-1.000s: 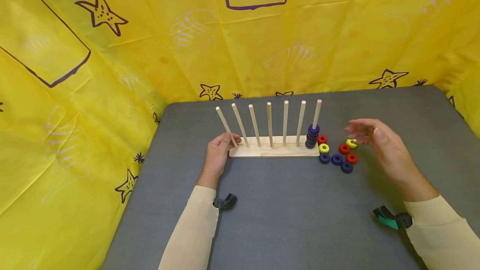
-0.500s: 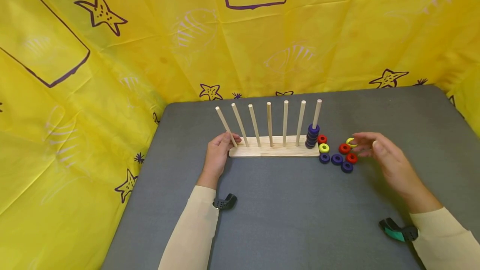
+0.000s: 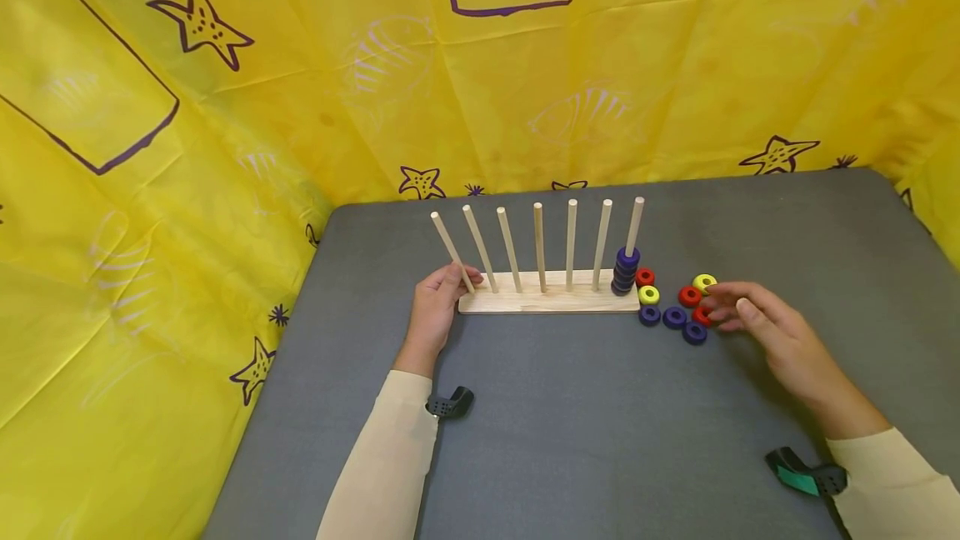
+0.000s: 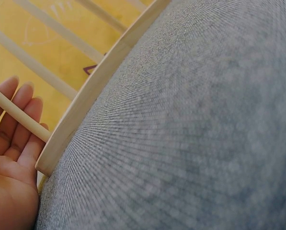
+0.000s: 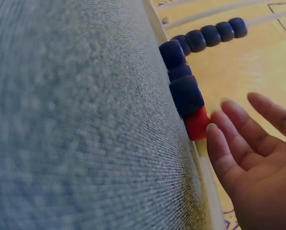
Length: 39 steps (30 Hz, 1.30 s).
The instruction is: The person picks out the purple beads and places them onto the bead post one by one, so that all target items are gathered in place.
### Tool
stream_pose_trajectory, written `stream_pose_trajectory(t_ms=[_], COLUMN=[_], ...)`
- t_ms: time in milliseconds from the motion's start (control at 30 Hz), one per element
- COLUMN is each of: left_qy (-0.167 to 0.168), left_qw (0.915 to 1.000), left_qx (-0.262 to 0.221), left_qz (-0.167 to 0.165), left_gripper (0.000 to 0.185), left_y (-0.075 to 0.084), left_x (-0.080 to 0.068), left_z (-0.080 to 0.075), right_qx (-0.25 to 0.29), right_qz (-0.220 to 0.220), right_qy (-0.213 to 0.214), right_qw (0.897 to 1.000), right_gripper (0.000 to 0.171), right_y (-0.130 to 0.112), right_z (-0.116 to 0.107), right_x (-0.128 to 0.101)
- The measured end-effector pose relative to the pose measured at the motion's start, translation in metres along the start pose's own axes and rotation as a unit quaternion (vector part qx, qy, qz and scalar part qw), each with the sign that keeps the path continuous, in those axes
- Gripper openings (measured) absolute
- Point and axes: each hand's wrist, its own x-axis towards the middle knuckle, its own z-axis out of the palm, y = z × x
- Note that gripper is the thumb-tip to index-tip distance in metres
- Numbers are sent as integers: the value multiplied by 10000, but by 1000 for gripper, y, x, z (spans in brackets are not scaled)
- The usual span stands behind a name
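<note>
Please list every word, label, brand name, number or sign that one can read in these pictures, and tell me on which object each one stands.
There are none: no readable text in any view.
The yellow cloth carries only purple drawings: stars, outlined rectangles and faint fish shapes, no letters.
The wooden peg board, the coloured rings and the grey table are unmarked.
The wrist devices show no legible marking.

Both arms are covered by long cream-coloured sleeves (image 3: pixel 386 461) that end at the wrists, and the hands are left bare. A small black device (image 3: pixel 450 403) is worn at the left wrist, just beyond the cuff. A similar black device with a teal-green part (image 3: pixel 802 477) is worn at the right wrist. No rings or gloves are seen.
</note>
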Motion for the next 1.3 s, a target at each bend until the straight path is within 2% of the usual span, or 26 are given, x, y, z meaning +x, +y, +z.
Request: stream_pose_trajectory(t_ms=[167,333,500,700,900,1000,1200,1300], left_qy=[18,18,8,-26,-22,-24,-49,-98], left_qw=[10000,10000,10000,9998,9998,9998,9998,9998], left_qx=[18,2,-58,-152,-185,-160,-189,-180], left_qz=[-1,-4,9,81,107,86,15,-12], left_gripper=[43,43,43,44,44,44,42,42], left_y=[0,1,1,2,1,0,1,2], left_x=[0,0,1,1,2,2,1,1], left_z=[0,1,2,2,1,1,0,0], right_qx=[-511,-724,-941,-1339,-1744,-2000,-2133,-2286], right_qz=[147,362,551,1052,1347,1326,970,888], right_qy=[21,87,-79,-81,-138,-164,-72,-75], right_qw=[9986,9967,9940,9854,9753,9706,9721,9694], right_gripper=[30,29,28,27,31,34,35,34], right_y=[2,1,2,3,9,13,21,24], right_z=[-1,-2,-1,1,4,6,10,10], right_x=[-4,-6,-8,-10,-13,-14,-13,-13])
